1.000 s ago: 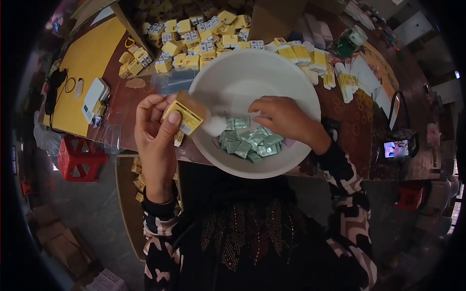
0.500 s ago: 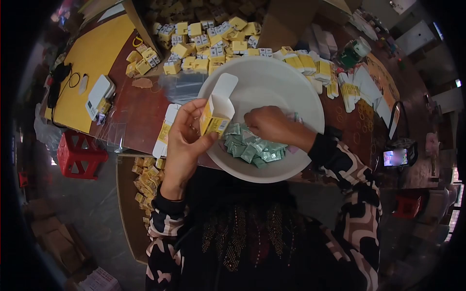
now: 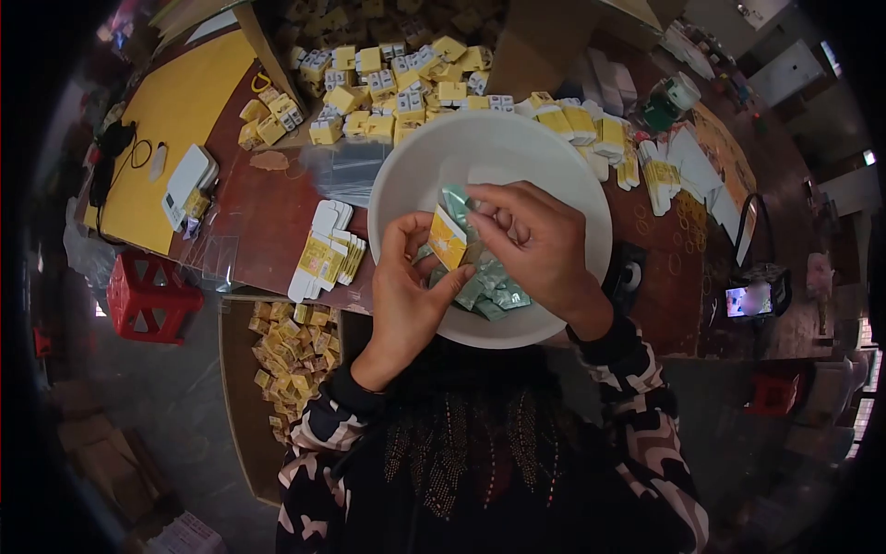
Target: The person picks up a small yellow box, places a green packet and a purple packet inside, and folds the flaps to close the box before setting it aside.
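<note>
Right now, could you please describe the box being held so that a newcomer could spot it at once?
Find the big white bowl in the middle of the brown table. Above its near side, the left hand pinches a small yellow box while the right hand holds a green sachet at its top. Unlike the yellow boxes piled beyond the bowl, it alone is held.

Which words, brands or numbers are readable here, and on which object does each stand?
No text can be read anywhere.
On the small yellow box in the left hand: dark print, too blurred.
On the green sachet in the right hand: nothing legible.
On the flat cartons and the pile of boxes: print too small.
On the small screen: blurred.
</note>
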The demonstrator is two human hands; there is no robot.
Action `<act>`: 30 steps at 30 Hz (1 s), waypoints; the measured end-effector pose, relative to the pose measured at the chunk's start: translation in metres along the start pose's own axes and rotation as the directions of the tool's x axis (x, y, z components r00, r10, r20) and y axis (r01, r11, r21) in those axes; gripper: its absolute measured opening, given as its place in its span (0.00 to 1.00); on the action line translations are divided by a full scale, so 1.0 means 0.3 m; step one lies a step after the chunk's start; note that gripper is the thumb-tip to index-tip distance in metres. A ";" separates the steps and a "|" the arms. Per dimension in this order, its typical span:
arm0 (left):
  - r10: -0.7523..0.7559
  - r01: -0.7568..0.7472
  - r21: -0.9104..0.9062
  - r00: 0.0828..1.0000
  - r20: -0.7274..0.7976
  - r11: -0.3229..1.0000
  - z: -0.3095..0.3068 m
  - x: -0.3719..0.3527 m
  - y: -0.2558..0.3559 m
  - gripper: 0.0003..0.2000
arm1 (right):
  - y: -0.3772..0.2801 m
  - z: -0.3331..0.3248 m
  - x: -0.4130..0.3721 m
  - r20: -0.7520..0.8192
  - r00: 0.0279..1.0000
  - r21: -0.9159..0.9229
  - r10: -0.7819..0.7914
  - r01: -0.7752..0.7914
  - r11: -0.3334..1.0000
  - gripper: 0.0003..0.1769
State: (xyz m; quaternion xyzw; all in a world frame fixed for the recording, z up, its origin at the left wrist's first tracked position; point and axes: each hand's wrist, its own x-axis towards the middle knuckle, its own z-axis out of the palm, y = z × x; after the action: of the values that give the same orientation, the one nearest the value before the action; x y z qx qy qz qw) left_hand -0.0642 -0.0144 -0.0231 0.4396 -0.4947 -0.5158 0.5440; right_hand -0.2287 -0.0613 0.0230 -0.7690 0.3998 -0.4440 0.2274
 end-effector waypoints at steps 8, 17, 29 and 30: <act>0.116 -0.115 0.039 0.993 -0.020 0.993 0.000 -0.011 0.014 0.34 | 0.010 -0.120 0.024 0.207 0.978 0.020 -0.026 0.023 1.000 0.18; 0.112 -0.095 -0.093 0.973 0.202 0.991 -0.013 -0.037 0.070 0.26 | 0.122 -0.028 -0.089 0.257 0.961 0.197 -0.101 0.051 0.979 0.38; 0.502 -0.480 -0.195 0.861 0.085 0.855 0.014 -0.051 -0.022 0.18 | 0.143 0.000 -0.164 0.065 0.998 0.113 0.011 -0.018 0.993 0.46; 0.454 -0.420 -0.262 0.887 0.086 0.869 0.011 -0.053 -0.009 0.22 | 0.126 0.005 -0.140 0.087 0.994 0.133 -0.062 0.050 0.990 0.44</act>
State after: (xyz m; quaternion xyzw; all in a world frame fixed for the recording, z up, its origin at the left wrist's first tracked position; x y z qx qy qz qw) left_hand -0.0674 0.0012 -0.0266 0.2097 -0.5546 -0.4645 0.6577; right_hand -0.2551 -0.0487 -0.0255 -0.7829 0.3373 -0.4398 0.2826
